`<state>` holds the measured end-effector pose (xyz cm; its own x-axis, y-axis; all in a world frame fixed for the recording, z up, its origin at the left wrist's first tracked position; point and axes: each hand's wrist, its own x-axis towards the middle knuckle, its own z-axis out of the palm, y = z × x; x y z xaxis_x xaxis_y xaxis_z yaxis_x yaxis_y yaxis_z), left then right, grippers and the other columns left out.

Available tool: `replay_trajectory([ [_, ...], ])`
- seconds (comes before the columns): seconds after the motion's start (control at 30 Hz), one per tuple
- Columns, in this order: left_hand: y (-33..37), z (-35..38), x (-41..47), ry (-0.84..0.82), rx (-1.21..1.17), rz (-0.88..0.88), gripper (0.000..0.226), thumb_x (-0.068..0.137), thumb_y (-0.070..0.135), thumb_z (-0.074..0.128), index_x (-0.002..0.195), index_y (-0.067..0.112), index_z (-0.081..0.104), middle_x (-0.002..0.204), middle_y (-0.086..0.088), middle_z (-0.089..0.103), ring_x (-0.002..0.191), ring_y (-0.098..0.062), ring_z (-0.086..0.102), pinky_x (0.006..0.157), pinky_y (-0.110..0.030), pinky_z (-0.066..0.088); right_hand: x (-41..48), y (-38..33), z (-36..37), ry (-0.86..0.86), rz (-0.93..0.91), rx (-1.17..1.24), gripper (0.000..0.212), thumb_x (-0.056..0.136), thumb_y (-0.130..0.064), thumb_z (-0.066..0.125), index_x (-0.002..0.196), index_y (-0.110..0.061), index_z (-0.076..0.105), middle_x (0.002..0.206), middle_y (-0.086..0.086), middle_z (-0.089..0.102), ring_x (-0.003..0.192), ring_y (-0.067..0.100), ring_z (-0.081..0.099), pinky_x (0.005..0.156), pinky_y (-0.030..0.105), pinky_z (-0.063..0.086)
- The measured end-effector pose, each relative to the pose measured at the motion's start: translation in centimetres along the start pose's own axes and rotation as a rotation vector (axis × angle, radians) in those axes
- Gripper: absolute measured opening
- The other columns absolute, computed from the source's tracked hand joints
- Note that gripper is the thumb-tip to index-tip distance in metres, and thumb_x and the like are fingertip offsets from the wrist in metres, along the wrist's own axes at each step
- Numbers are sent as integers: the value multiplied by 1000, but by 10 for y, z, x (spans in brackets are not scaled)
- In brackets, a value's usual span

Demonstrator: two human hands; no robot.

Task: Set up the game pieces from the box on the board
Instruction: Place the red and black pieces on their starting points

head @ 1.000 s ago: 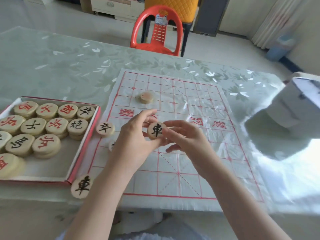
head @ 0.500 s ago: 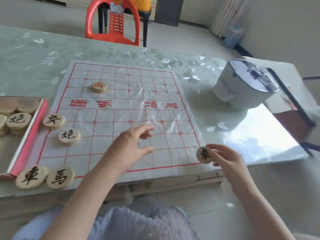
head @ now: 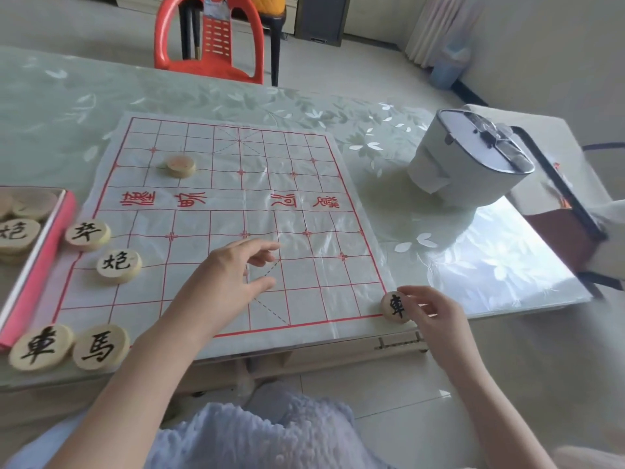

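We see a white plastic-sheet board (head: 230, 211) printed with a red grid lying flat on the pale green glass-topped surface (head: 67, 106). Our right hand (head: 431, 311) sits at the board's 5 o'clock corner, its grip closed by thumb and fingertips on a round pale wooden piece with a black chariot character (head: 395, 307), tilted on edge right at the corner of the red grid; we cannot tell whether it touches the sheet. Our left hand (head: 233, 282) hovers over the near middle of the board, its grip loosely open, fingers spread and holding nothing. At the board's 7 o'clock corner lie two more round wooden discs side by side and touching, a second black chariot piece (head: 40, 346) and a black horse piece (head: 100, 346). Up the 9 o'clock edge sit a black cannon piece (head: 119, 265) and, beyond it, a black soldier piece (head: 87, 234). Towards 11 o'clock one blurred disc with a reddish top (head: 181, 165) rests on the far half. At 9 o'clock off the board, the red-rimmed cardboard box (head: 37, 265) holds further discs, only partly in view. A white cylindrical appliance with a grey lid (head: 466, 164) stands on the surface at 2 o'clock, well apart from the board, and a red plastic chair (head: 209, 38) stands beyond at 12 o'clock.
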<state>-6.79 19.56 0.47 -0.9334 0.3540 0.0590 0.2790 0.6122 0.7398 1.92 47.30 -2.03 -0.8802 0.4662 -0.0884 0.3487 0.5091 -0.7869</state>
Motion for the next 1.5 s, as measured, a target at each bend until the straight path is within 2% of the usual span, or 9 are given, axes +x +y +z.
replay_trajectory([
  [0.27,-8,-7,0,26,-14,-2,46,81,17,68,123,28,54,107,16,60,90,15,49,74,0,36,-8,-18,8,104,-95,12,13,88,-20,58,95,-28,66,98,-6,60,73,13,57,61,17,40],
  [0.43,-19,-28,-7,137,-40,-50,43,81,18,68,122,27,57,105,15,62,90,10,52,77,-4,37,-16,-75,55,-139,-214,163,20,87,-15,59,91,-33,65,87,-7,69,76,13,62,62,18,46],
  [0.6,-54,-66,-21,396,-102,-178,33,83,11,64,114,21,63,104,8,66,97,-7,61,87,-26,48,-32,-146,133,-403,-319,272,17,86,-14,59,91,-29,65,90,2,71,82,19,64,67,27,51],
  [0.8,-103,-118,-57,718,28,-425,31,81,1,58,107,15,67,108,1,69,103,-17,62,90,-28,45,-52,-202,211,-583,-313,363,18,86,-11,55,99,-18,67,87,2,71,73,12,61,67,32,50],
  [0.97,-131,-137,-71,802,177,-554,31,81,0,58,108,13,67,115,-6,67,109,-27,58,93,-38,46,-60,-215,243,-625,-333,341,17,88,-14,55,100,-20,66,91,3,71,79,15,64,72,32,52],
  [1.07,-148,-137,-68,750,286,-636,32,80,2,59,108,15,66,114,-14,64,108,-37,55,91,-44,45,-58,-211,249,-633,-338,311,17,88,-17,56,100,-22,66,92,2,71,85,14,65,78,31,54],
  [1.2,-151,-137,-66,680,389,-760,33,81,8,59,111,20,63,117,-15,61,114,-39,45,94,-45,38,-53,-208,247,-633,-316,314,16,87,-16,56,99,-23,66,91,2,71,87,18,65,81,37,54],
  [1.3,-147,-138,-66,715,286,-812,41,75,14,70,113,23,59,118,-10,60,116,-36,41,94,-45,35,-49,-208,247,-621,-315,326,18,87,-13,55,101,-18,66,87,2,72,83,17,66,80,37,55],
  [1.5,-137,-155,-82,1015,-139,-574,56,68,10,77,119,17,55,124,-3,56,114,-16,51,88,-21,36,-54,-212,254,-611,-352,322,17,88,-14,55,100,-21,66,91,-1,71,85,15,65,78,32,54],
])
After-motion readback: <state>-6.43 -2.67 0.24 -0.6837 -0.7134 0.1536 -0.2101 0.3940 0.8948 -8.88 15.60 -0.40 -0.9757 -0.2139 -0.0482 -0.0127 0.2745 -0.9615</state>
